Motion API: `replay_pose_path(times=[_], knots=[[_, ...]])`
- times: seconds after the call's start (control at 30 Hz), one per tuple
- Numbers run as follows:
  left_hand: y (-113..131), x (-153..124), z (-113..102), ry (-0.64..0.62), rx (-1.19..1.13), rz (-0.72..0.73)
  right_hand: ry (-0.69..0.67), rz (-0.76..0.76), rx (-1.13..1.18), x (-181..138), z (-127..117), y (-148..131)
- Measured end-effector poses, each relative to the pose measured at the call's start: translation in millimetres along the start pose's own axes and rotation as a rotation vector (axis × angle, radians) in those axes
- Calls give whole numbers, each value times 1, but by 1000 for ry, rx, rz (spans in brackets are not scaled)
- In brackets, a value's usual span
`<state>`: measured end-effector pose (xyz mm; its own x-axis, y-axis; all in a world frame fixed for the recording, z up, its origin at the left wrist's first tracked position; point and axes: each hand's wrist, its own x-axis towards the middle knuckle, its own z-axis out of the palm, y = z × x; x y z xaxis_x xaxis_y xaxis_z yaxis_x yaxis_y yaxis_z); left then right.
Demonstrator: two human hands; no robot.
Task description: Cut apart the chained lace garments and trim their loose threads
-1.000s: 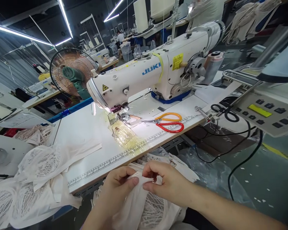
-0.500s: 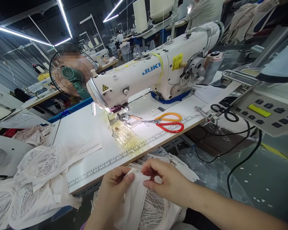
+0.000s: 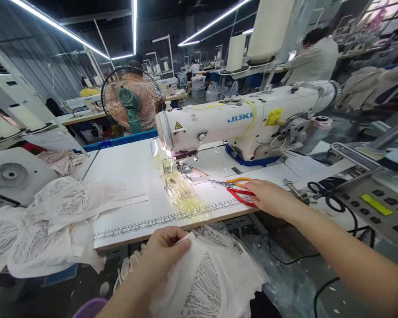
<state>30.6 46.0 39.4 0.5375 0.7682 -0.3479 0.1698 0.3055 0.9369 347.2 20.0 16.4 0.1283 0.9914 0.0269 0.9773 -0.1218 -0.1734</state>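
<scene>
My left hand [image 3: 166, 249] is closed, thumb and fingers pinching the edge of a white lace bra piece [image 3: 202, 282] below the table's front edge. The piece hangs over my lap, its lace panel facing up. My right hand [image 3: 268, 196] reaches onto the table and grips the handles of a pair of scissors [image 3: 240, 198], one loop red and the other orange. The scissors' blades point left, toward the needle area of a white sewing machine [image 3: 215, 121]. My right fingertips are partly hidden behind the handles.
More white lace bra pieces [image 3: 73, 203] are heaped at the table's left side. Clear film over yellow tape [image 3: 182, 192] covers the table below the needle. A control panel [image 3: 378, 205] stands at right, with black cables [image 3: 354, 216] nearby. A fan [image 3: 132, 99] is behind the table.
My right hand has left the bra piece and moved up and right to the scissors, taking hold of their handles. My left hand still pinches the piece. The camera view has shifted.
</scene>
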Motion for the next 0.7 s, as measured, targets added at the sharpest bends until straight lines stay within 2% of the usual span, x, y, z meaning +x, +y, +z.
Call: replay_pose_path(times=[0.17, 0.3, 0.4, 0.47, 0.53, 0.63, 0.7], knots=[[2, -3, 0, -20, 13, -10, -40, 18, -62, 6, 6, -1], [-2, -3, -2, -27, 27, 25, -1, -3, -44, -10, 3, -11], [-5, -2, -2, -54, 28, 38, 4, -38, 247, -37, 5, -33], [-4, -2, -2, -69, 15, 36, -91, -73, 546, -55, 8, -51], [-3, -2, -1, -79, -12, 21, -237, -186, 710, -69, 11, -66], [-1, -3, 0, -85, -47, -3, -356, -415, 764, -82, 15, -80], [-2, -3, 1, -83, -47, -13, -401, -459, 749, -87, 17, -85]])
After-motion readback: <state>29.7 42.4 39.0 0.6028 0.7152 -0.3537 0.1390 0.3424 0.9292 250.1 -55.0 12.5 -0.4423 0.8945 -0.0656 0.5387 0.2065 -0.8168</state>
